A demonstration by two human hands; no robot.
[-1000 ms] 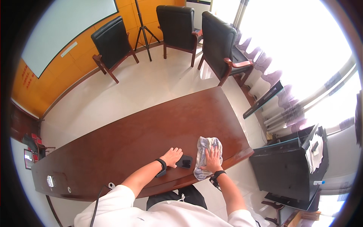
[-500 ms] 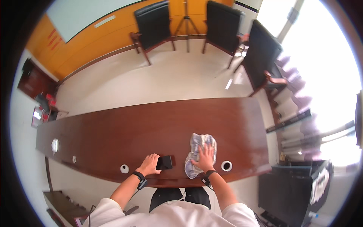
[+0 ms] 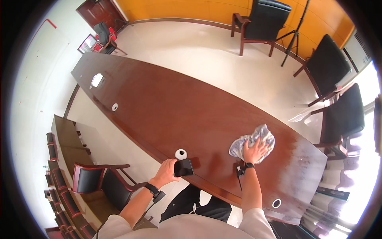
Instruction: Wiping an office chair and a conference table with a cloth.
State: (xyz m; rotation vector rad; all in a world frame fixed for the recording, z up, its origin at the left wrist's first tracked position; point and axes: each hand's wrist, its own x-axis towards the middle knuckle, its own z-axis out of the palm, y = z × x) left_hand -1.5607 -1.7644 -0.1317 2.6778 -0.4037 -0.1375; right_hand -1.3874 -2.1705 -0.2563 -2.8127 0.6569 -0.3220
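Note:
My left hand (image 3: 165, 173) grips a black, flat, glossy phone (image 3: 183, 168) by its left side, at the table's near edge beside a white-rimmed round cable hole (image 3: 181, 154). My right hand (image 3: 256, 151) lies with fingers spread on a crumpled grey-and-white patterned cloth (image 3: 262, 132), pressing it against the brown wooden table (image 3: 159, 107). Part of the cloth is hidden under the palm. Both wrists wear black bands with a small device and a cable.
More round holes (image 3: 115, 107) (image 3: 276, 203) line the near edge. A white tissue pack (image 3: 96, 80) lies at the table's far left. A black chair (image 3: 104, 183) stands left of my legs. Black chairs (image 3: 266, 20) and a tripod (image 3: 294, 36) stand across the floor.
The view has swung to the left, so the table now runs diagonally. My right hand and the cloth have moved farther from the near edge. The left hand still has the phone.

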